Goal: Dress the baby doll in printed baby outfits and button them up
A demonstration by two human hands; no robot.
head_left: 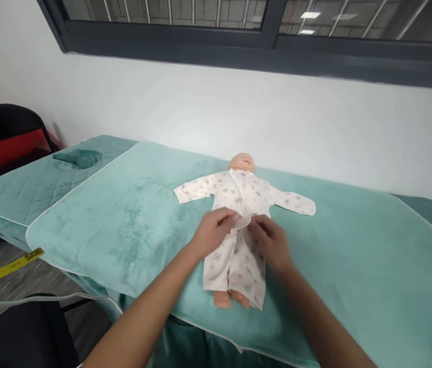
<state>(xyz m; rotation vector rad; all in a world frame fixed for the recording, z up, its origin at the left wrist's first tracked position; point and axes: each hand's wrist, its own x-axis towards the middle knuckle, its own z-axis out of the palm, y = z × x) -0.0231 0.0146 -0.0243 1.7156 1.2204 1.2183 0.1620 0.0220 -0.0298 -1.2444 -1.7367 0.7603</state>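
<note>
**Left hand [216, 231] and right hand [272, 241] meet at the jacket [223, 191] on a doll [242, 163]!**

Closest to the person, on the near side of both hands, are the doll's bare feet [222, 299], poking out of printed trousers [215, 268]. Now the hands: the left pinches the jacket's pale edge between thumb and fingers, while the right, just beside it, has its fingers curled at the same hem, too blurred to tell whether they grip. The doll lies on its back under and beyond them, on a green cover [135, 245]. Past the left hand, one sleeve [195, 189] stretches leftward; past the right, the other sleeve [294, 202] reaches right. Beyond both hands comes the head [239, 159], then the white wall [200, 107], and farthest up, a dark window frame [162, 38].
</note>
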